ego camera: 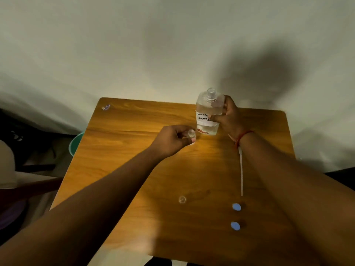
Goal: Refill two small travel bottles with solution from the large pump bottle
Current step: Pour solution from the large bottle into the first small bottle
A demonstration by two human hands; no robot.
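A large clear bottle (209, 110) with a white handwritten label stands at the far side of the wooden table (134, 160), its neck open with no pump on it. My right hand (227, 117) grips its right side. Just left of it my left hand (173, 140) is closed round a small clear travel bottle (191, 133) with its mouth facing up. A second small clear bottle (182, 199) stands alone nearer to me. Two blue caps (236, 206) (235, 225) lie at the near right. A white pump tube (241, 173) lies beside my right forearm.
A cream wall rises behind the table. A green tub (75, 144) sits on the floor off the table's left edge, with dark clutter beyond. A small scrap (106, 107) lies at the table's far left corner.
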